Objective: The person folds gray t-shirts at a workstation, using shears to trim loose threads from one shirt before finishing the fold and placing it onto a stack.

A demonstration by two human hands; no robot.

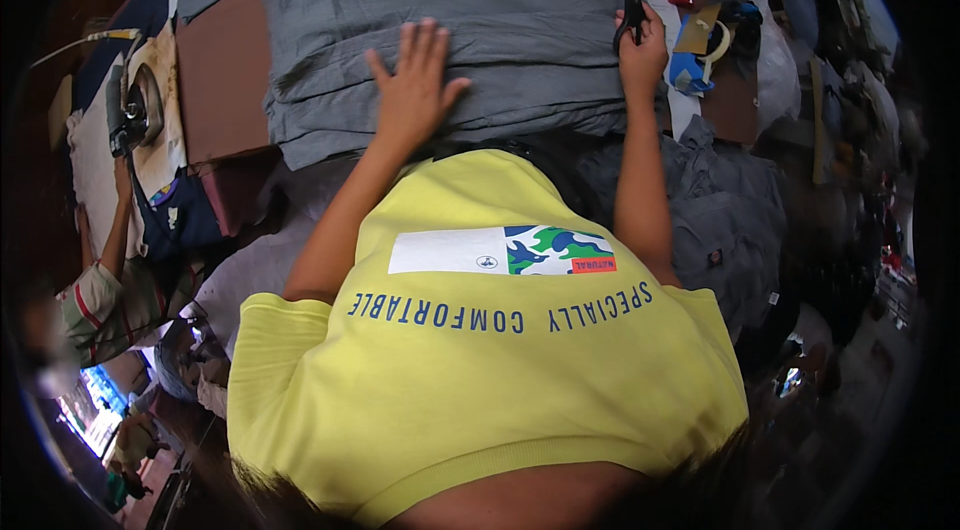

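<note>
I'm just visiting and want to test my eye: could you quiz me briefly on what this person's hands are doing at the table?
1. True or false: the left hand lies flat with fingers spread on the grey cloth.
2. What does the right hand hold? A) a marker B) black scissors C) a tape roll
3. Fill in: the person wears a ____ shirt.

Key
1. True: the palm rests on the stacked grey cloth.
2. B: the scissors point away from the person, at the cloth's right edge.
3. Yellow.
</note>
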